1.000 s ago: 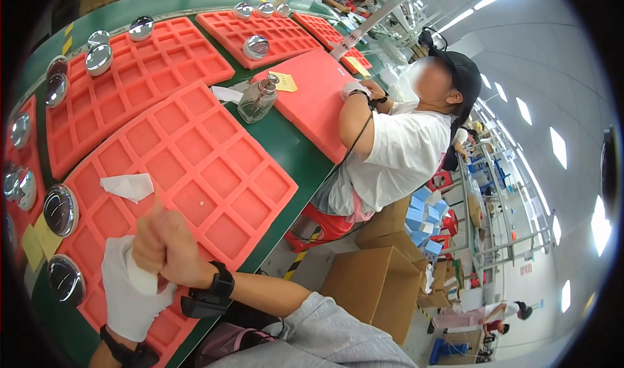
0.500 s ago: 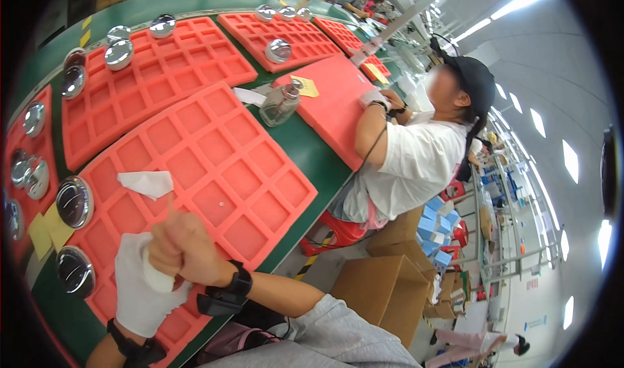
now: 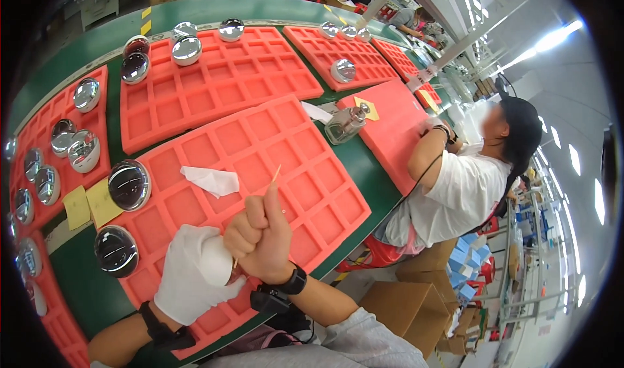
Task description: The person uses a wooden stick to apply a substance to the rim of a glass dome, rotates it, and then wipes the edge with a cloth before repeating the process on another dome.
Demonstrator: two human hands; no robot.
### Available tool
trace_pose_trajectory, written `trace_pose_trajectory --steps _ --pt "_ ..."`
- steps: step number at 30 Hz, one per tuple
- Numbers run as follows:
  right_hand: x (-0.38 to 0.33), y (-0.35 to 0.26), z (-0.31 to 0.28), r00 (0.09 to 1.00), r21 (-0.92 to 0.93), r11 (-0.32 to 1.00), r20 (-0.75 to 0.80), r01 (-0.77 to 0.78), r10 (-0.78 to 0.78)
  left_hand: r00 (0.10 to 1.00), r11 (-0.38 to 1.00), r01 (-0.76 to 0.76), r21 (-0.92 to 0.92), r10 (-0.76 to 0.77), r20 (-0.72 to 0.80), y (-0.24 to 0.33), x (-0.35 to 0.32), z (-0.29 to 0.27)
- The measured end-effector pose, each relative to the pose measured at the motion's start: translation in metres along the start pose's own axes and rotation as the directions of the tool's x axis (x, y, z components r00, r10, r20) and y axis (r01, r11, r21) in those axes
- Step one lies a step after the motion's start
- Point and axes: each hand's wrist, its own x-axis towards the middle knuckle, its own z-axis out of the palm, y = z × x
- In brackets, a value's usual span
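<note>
My left hand [image 3: 185,274], in a white glove, is closed round a white round part [image 3: 217,260] shaped like a shallow cup; its far side is hidden. Against it rests my right hand [image 3: 260,241], bare, its fingers curled round a thin wooden stick [image 3: 276,175]. One tip sticks up past the thumb, while the lower end meets the white part. Both hands are over a pink foam tray [image 3: 263,122] of square pockets. A folded white cloth [image 3: 211,181] lies on the tray. Two shiny dark domes with pale rims, one upper [image 3: 129,185] and one lower [image 3: 116,251], sit at its left edge.
More pink trays [image 3: 214,95] with mirrored domes [image 3: 186,50] stand behind and to the left. Yellow notes [image 3: 103,202] lie beside the near tray. A glass pump bottle [image 3: 346,124] stands at its far right corner. A co-worker [image 3: 448,192] sits at right, near cardboard boxes [image 3: 406,309].
The whole scene has shifted right and slightly down in the picture. My right hand has turned so its thumb points up, and the stick shows more plainly. Both hands stay together at the white part.
</note>
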Motion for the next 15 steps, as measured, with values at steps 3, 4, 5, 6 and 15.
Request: trace_pose_trajectory --steps 3,4,5,6,15 --pt "-0.002 -0.003 0.000 0.998 -0.034 0.999 0.067 0.017 -0.015 0.998 0.993 0.059 -0.106 -0.062 -0.030 -0.007 -0.004 0.006" --pt "-0.002 -0.006 -0.001 0.998 -0.042 0.999 0.052 0.029 -0.027 0.995 0.983 0.078 -0.166 -0.087 -0.043 -0.008 -0.003 0.011" --pt "-0.001 -0.007 -0.001 0.999 -0.031 0.999 0.041 0.011 -0.010 0.997 0.981 0.069 -0.182 -0.076 -0.030 -0.007 0.000 0.012" --pt "-0.001 -0.007 -0.002 1.000 -0.021 1.000 0.030 -0.006 0.006 1.000 0.995 0.020 -0.095 -0.020 0.000 -0.005 0.003 0.010" --pt "0.003 -0.006 0.003 0.997 -0.031 0.997 -0.018 -0.072 0.071 0.999 0.999 -0.039 0.000 0.039 -0.003 -0.002 0.004 0.005"
